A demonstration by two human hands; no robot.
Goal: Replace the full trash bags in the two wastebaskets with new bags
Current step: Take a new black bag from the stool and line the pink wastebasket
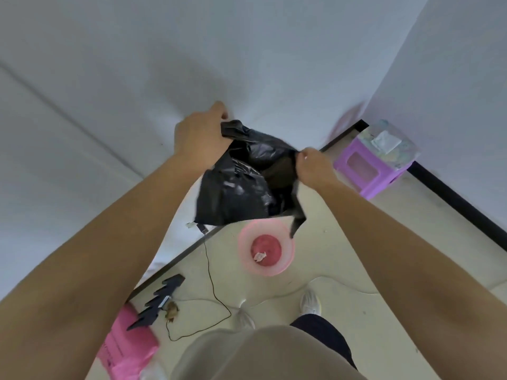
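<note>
A black trash bag (241,185) hangs in the air in front of me, its mouth pulled apart. My left hand (201,135) grips the bag's left rim, and my right hand (312,165) pinches the right rim. Below the bag stands a pink wastebasket (247,267) on the floor, with no liner in it and a crumpled white scrap of paper (259,256) on its bottom. A folded black bag (157,301) with a jagged edge lies on the floor at lower left.
A purple plastic stool (367,171) with a tissue pack (389,144) on it stands in the right corner. A thin black cable (211,286) loops over the floor. A pink bag (129,346) lies at lower left. White walls close in on the left and right.
</note>
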